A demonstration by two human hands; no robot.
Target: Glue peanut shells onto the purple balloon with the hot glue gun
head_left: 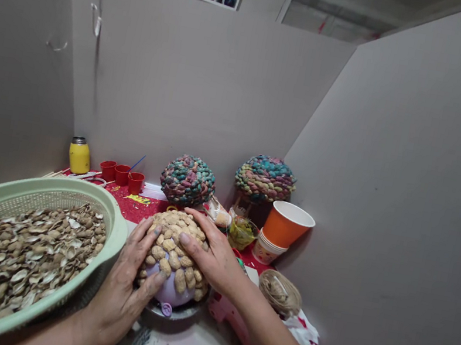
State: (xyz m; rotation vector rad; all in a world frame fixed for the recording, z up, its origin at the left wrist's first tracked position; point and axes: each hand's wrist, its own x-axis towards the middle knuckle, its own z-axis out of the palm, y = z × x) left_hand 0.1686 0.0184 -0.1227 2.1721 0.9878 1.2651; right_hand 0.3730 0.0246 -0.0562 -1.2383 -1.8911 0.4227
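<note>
A purple balloon (174, 291) covered over much of its surface with peanut shells (176, 246) rests on a round dark dish (181, 312). Its knot faces the front, where a patch of balloon shows bare. My left hand (129, 276) lies against the left side of the shells, fingers spread and thumb near the bare patch. On the upper right side rests my right hand (216, 253), its fingers apart and its thumb on the shells. Neither hand is closed round anything.
A green basket (114, 235) of shell halves stands at the left. Behind are red cups (121, 175), a yellow bottle (80, 156) and two colourful shell-covered domes (188, 181). Orange (285, 227) and white paper cups and a twine coil (279, 292) lie right. Grey panels enclose the table.
</note>
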